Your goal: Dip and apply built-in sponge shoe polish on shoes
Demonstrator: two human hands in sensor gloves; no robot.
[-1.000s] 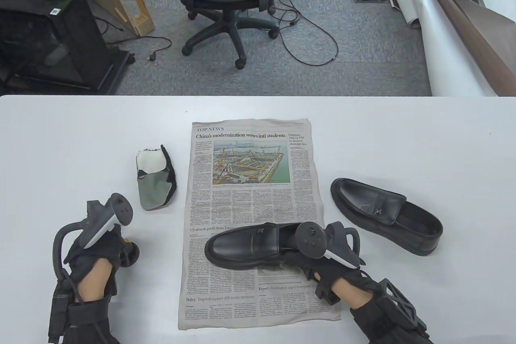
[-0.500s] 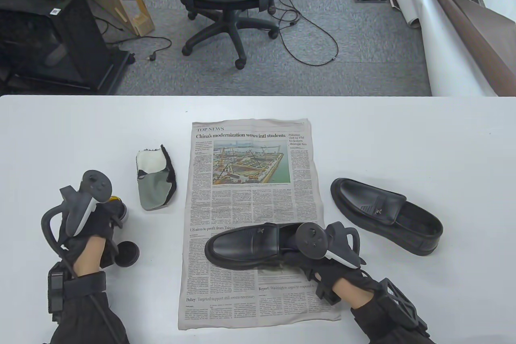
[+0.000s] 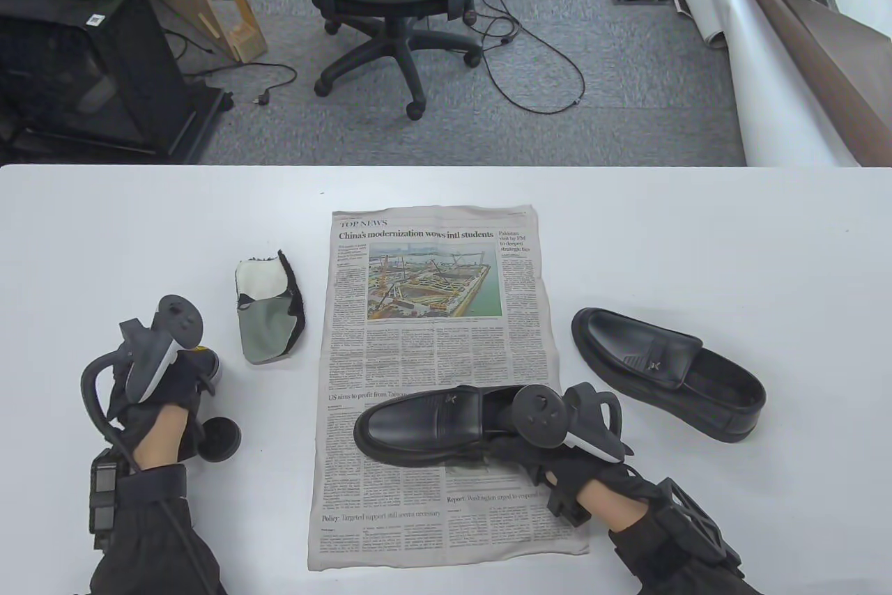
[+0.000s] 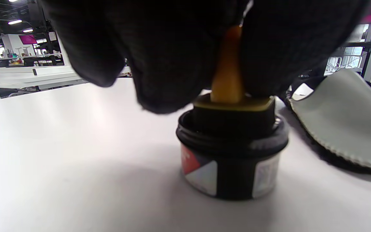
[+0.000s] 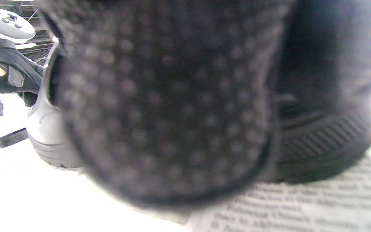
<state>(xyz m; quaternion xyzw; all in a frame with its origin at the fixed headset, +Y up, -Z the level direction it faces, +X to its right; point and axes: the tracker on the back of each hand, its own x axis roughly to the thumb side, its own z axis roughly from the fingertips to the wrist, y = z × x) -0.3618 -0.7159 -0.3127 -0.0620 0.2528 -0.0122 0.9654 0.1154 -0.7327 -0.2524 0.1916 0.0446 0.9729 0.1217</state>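
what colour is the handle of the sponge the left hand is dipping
Orange-yellow handle, pinched by the left hand; clearest in the left wrist view.

On the newspaper (image 3: 435,372) spread over the table (image 3: 697,240), the section head "TOP NEWS" is printed at its 11 o'clock corner, with the headline "China's modernization wows intl students" just beneath. At 1 o'clock a smaller head, "Pakistan visit by PM to deepen strategic ties", can be made out. Toward 7 o'clock "US aims to profit from Taiwan", "Policy: Targeted support still seems necessary" and "Report: Washington urged to respond" are partly read. The polish jar (image 4: 232,161) label is illegible
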